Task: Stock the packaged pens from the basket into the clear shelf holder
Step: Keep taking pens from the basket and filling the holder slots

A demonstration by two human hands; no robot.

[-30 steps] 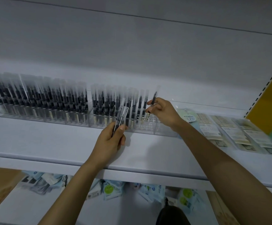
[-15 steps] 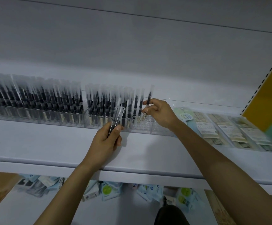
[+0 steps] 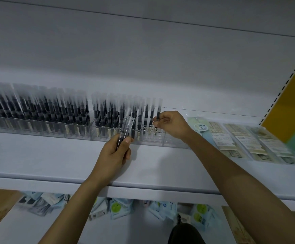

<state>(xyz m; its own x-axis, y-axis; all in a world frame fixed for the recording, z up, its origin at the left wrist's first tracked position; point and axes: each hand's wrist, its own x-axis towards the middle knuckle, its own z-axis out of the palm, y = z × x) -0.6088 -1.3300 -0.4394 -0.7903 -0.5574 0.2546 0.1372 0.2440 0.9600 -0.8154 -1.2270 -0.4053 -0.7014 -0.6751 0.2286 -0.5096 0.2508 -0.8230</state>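
A long clear acrylic shelf holder stands on a white shelf board, against the pale back wall. It is packed from its left end with upright black pens in frosted plastic sleeves, and its rightmost compartments show only bare slots. The left hand is held in front of the holder, fingers and thumb curled round a small bundle of sleeved black pens that tilt up and to the right across the holder's front. The right hand is over the last filled part of the holder. Its thumb and forefinger pinch a single sleeved black pen, which stands upright at the right end of the row with its lower end down among the slots; whether it is fully seated cannot be told. Just right of the holder, flat beige and pale-blue stationery packets lie side by side on the same board. More small packets with green stickers lie on the shelf below. A yellow and teal panel stands at the far right.
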